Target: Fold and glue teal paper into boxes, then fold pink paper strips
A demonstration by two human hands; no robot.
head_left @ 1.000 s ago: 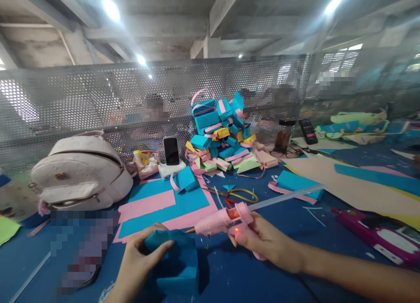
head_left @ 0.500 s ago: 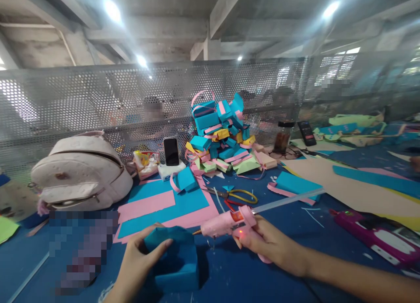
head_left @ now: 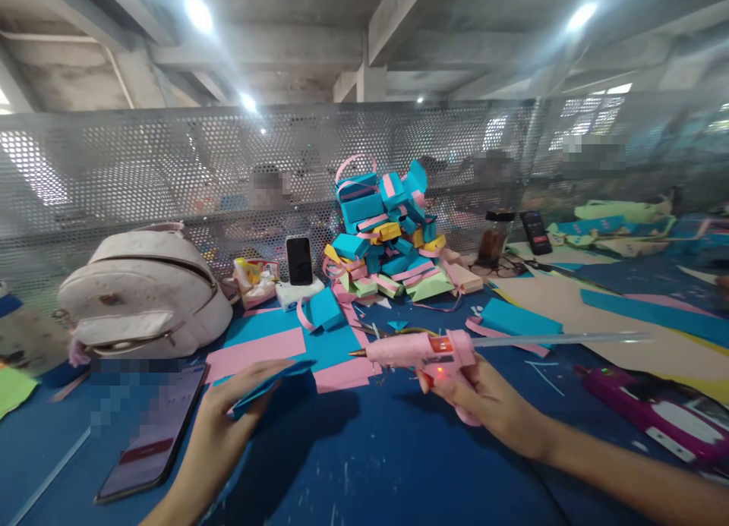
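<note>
My left hand (head_left: 231,408) is closed on a blue paper box (head_left: 279,383), raised off the table and turned so only a thin folded part of it shows; the rest is hidden behind my fingers. My right hand (head_left: 475,393) grips a pink hot glue gun (head_left: 418,350) by its handle. The gun's metal tip points left toward the blue paper, a short gap apart from it. A long clear glue stick (head_left: 563,339) sticks out of the gun's back, and a red light glows on its side.
Blue and pink sheets (head_left: 256,351) lie beyond my left hand, near a phone (head_left: 153,435). A pile of small paper bags (head_left: 392,237) stands at the back, with a white backpack (head_left: 145,298) left of it. On the right are a purple device (head_left: 649,412) and beige sheets (head_left: 592,321).
My left hand has lifted and tilted the blue paper box, whose open side showed before. The glue gun has moved up and right, and is now more level.
</note>
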